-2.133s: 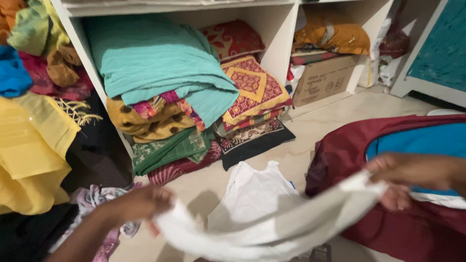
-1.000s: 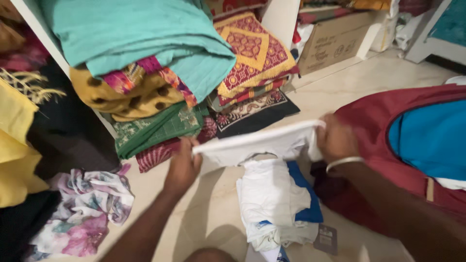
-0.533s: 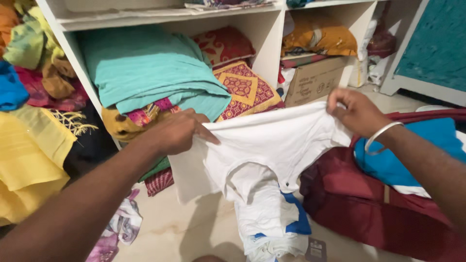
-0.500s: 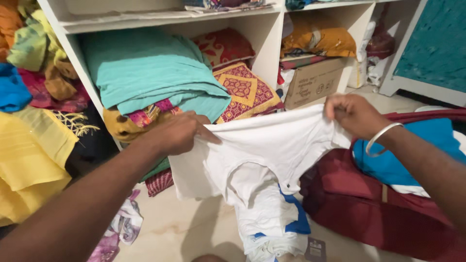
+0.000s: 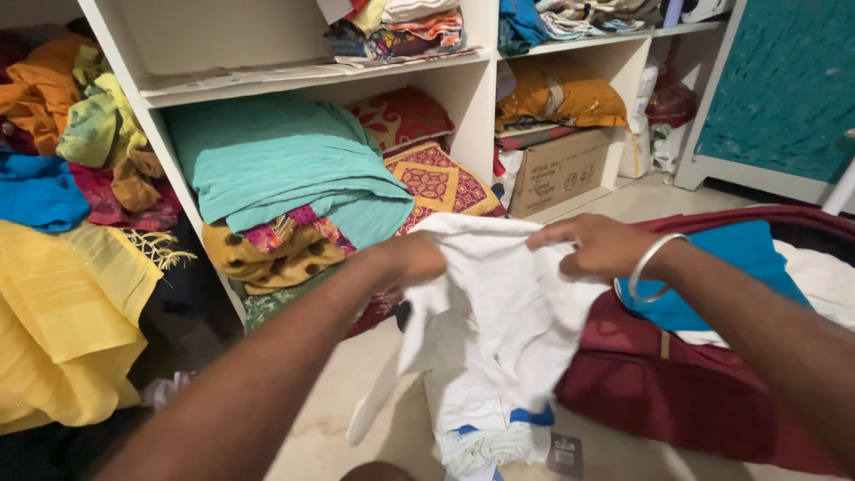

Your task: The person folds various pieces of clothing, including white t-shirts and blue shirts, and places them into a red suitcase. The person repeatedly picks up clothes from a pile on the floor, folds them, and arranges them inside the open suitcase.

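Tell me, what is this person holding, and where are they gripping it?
A white garment, held up by both hands along its bunched upper edge: the left hand grips one end and the right hand the other.

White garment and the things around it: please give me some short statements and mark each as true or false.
1. Both hands grip the white garment. True: the left hand and the right hand hold its upper edge.
2. A metal bangle is on the left wrist. False: it is on the right wrist.
3. The teal folded cloth lies in the white shelf unit. True.
4. The cardboard box stands on top of the maroon bag. False: it sits in the lower shelf compartment.
5. A yellow cloth hangs at the left. True.
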